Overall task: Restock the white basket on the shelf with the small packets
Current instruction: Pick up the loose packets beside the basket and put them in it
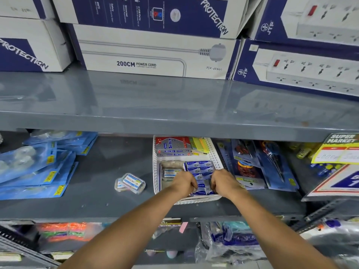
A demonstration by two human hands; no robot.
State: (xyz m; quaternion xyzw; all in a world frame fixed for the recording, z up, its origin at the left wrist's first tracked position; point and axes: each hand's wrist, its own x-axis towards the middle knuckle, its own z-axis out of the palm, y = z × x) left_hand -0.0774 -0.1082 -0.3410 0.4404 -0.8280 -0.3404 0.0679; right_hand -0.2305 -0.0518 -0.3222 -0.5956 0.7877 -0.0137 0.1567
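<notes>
In the head view, both hands are reaching into the white basket [156, 171] sitting on the grey shelf [108, 167]; the left hand [183, 183] and right hand [223, 182] are curling their fingers closed around the small blue packets [200, 168] stacked in the basket's right half; two clear plastic cases [130, 183] are lying on the shelf just left of the basket.
</notes>
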